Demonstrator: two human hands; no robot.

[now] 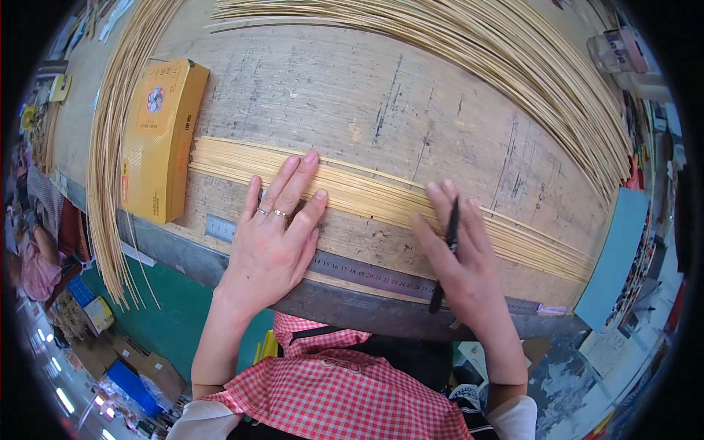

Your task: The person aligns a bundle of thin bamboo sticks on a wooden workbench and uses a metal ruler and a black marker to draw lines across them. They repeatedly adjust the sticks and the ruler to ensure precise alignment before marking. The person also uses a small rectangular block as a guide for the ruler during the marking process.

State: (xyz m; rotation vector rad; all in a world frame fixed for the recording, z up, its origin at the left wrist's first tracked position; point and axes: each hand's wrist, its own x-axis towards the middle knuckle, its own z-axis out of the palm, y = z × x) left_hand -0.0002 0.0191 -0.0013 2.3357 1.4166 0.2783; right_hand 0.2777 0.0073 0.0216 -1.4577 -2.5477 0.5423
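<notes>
A flat row of thin bamboo strips [370,194] lies side by side across the workbench, left ends at a yellow box [158,139]. My left hand [265,249], with rings on two fingers, rests on the strips, its fingers spread. Over their right part, my right hand [473,275] holds a slim black pen [452,227], upper end pointing away from me. The right fingertips reach over the strips; whether they press on them I cannot tell. A metal ruler [367,276] runs along the near side of the strips, partly hidden under both hands.
Long bundles of thin bamboo sticks lie along the far side [477,51] and left end [110,147] of the bench [293,81]. A blue-green box [614,249] stands at the strips' right ends. A clear jar [612,51] sits far right. The bench's dark edge [330,308] runs nearest me.
</notes>
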